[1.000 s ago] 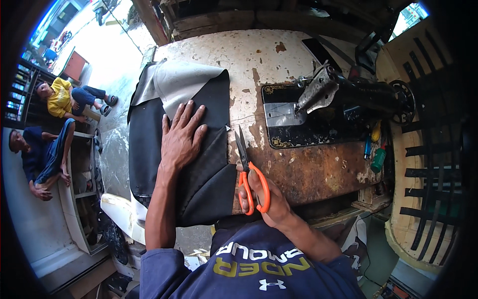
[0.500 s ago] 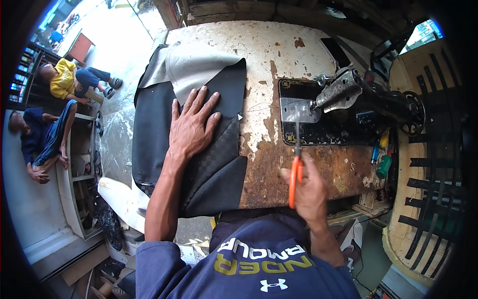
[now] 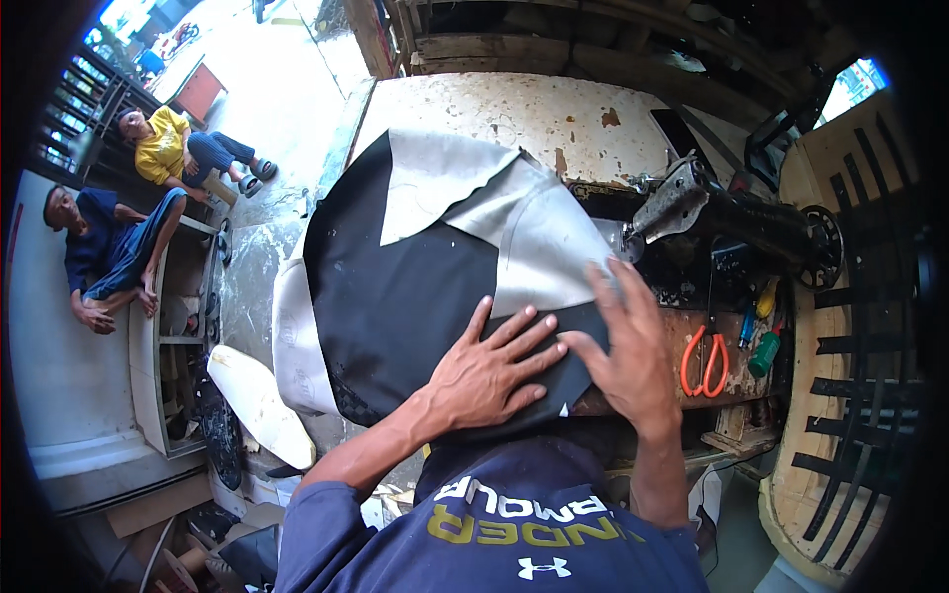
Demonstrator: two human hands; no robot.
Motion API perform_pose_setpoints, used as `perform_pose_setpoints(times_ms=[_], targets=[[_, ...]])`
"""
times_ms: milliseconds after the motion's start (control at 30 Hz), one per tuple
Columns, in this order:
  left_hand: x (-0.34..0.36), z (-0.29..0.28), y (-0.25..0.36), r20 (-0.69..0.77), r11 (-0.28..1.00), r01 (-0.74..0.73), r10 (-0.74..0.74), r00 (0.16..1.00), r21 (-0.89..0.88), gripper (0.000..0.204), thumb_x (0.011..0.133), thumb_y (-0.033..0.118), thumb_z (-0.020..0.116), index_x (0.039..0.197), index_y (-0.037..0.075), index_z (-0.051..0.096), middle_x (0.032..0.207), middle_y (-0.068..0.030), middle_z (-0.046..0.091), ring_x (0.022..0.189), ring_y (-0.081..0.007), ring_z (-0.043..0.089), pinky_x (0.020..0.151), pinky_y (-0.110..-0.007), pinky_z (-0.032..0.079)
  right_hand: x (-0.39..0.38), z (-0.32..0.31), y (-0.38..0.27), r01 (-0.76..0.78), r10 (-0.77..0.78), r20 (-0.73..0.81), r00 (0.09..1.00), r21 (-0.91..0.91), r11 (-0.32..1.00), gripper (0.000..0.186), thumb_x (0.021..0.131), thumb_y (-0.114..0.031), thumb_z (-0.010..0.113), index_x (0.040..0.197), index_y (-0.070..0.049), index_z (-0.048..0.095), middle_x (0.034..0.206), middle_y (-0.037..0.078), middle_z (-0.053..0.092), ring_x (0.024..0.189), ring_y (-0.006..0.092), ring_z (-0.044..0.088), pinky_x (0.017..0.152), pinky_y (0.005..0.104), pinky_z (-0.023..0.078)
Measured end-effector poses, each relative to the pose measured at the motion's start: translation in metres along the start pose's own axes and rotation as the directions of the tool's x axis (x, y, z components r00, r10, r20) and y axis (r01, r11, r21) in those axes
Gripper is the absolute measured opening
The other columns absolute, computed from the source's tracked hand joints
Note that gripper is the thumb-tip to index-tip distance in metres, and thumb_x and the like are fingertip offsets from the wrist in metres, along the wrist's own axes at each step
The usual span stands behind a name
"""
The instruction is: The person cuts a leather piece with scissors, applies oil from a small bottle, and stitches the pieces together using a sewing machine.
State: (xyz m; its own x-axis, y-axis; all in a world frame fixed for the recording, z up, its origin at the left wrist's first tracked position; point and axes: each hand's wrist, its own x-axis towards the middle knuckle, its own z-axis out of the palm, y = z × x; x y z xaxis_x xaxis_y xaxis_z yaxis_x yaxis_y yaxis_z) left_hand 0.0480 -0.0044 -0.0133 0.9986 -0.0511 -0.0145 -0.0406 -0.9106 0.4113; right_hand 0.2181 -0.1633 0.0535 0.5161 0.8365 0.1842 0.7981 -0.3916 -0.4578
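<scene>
My left hand (image 3: 491, 368) lies with spread fingers on a black vinyl piece (image 3: 395, 316) turned across the worktable. Its pale grey backing (image 3: 450, 188) is folded over at the top, and another pale flap hangs at the left. My right hand (image 3: 630, 351), fingers apart and slightly blurred, is at the right edge of the piece, by the pale flap. Orange-handled scissors (image 3: 704, 371) lie right of that hand. A black sewing machine (image 3: 732, 212) stands behind them, its bed partly covered by the material.
Green, yellow and blue hand tools (image 3: 763, 351) lie beside the machine. A wooden panel with black straps (image 3: 830, 445) stands at the right. Two people (image 3: 158, 148) sit at the left near a shelf unit (image 3: 178, 376). A white curved piece (image 3: 257, 405) is below the table's left side.
The black piece has been turned and shifted rightward over the machine bed. My right hand has let go of the scissors, now lying at the right. My left hand has moved down and right.
</scene>
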Motion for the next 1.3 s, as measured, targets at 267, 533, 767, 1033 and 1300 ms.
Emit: perform_pose_setpoints(times_ms=[267, 533, 767, 1033, 1300], targets=[[-0.025, -0.051, -0.044, -0.366, 0.970, 0.188, -0.233, 0.901, -0.155, 0.063, 0.095, 0.016, 0.077, 0.154, 0.016, 0.057, 0.155, -0.0155, 0.056, 0.148, -0.0401, 0.047, 0.123, -0.050, 0.037, -0.011, 0.054, 0.034, 0.033, -0.026, -0.058, 0.998, 0.129, 0.991, 0.040, 0.098, -0.029, 0.076, 0.132, -0.009, 0.074, 0.133, 0.016, 0.072, 0.124, 0.0371, 0.065, 0.114, 0.0526, 0.044], [0.039, -0.103, -0.061, -0.530, 0.988, -0.040, 0.114, 0.840, 0.149, 0.019, 0.095, 0.007, 0.072, 0.114, 0.008, 0.073, 0.122, -0.0115, 0.076, 0.129, -0.0358, 0.066, 0.121, -0.056, 0.039, -0.088, -0.003, 0.032, -0.133, 0.427, -0.125, 0.896, 0.840, 0.525, 0.031, 0.115, -0.020, 0.055, 0.133, 0.002, 0.066, 0.111, 0.000, 0.067, 0.104, 0.0082, 0.057, 0.094, 0.0260, 0.047], [0.103, -0.167, 0.056, -0.510, 0.906, -0.390, 0.260, 0.820, -0.165, 0.013, 0.100, 0.008, 0.066, 0.094, 0.001, 0.056, 0.090, -0.0189, 0.059, 0.081, -0.0411, 0.063, 0.068, -0.048, 0.049, -0.069, -0.046, -0.028, 0.343, 0.383, -0.644, 0.662, 0.715, 0.610, 0.064, 0.105, -0.015, 0.067, 0.159, 0.006, 0.039, 0.143, 0.020, 0.061, 0.137, 0.0283, 0.057, 0.115, 0.0392, 0.044], [0.101, -0.219, 0.075, 0.075, 0.965, -0.263, 0.262, 0.962, 0.011, 0.042, 0.076, 0.028, 0.094, 0.097, 0.005, 0.066, 0.088, -0.0147, 0.073, 0.080, -0.0351, 0.074, 0.072, -0.048, 0.055, -0.062, -0.052, 0.016, 0.026, 0.106, -0.252, 0.962, 0.469, 0.883, 0.037, 0.090, 0.009, 0.062, 0.126, 0.001, 0.068, 0.121, 0.017, 0.071, 0.109, 0.0344, 0.074, 0.097, 0.0392, 0.057], [0.113, -0.210, 0.046, -0.080, 0.876, -0.424, 0.417, 0.905, -0.231, 0.036, 0.097, 0.006, 0.071, 0.132, 0.000, 0.067, 0.122, -0.0164, 0.067, 0.118, -0.0296, 0.067, 0.100, -0.039, 0.053, -0.061, -0.064, 0.001, -0.158, 0.258, -0.009, 0.966, 0.771, 0.617, 0.028, 0.102, -0.011, 0.070, 0.127, 0.001, 0.067, 0.099, 0.006, 0.070, 0.094, 0.0086, 0.064, 0.084, 0.0278, 0.051]])
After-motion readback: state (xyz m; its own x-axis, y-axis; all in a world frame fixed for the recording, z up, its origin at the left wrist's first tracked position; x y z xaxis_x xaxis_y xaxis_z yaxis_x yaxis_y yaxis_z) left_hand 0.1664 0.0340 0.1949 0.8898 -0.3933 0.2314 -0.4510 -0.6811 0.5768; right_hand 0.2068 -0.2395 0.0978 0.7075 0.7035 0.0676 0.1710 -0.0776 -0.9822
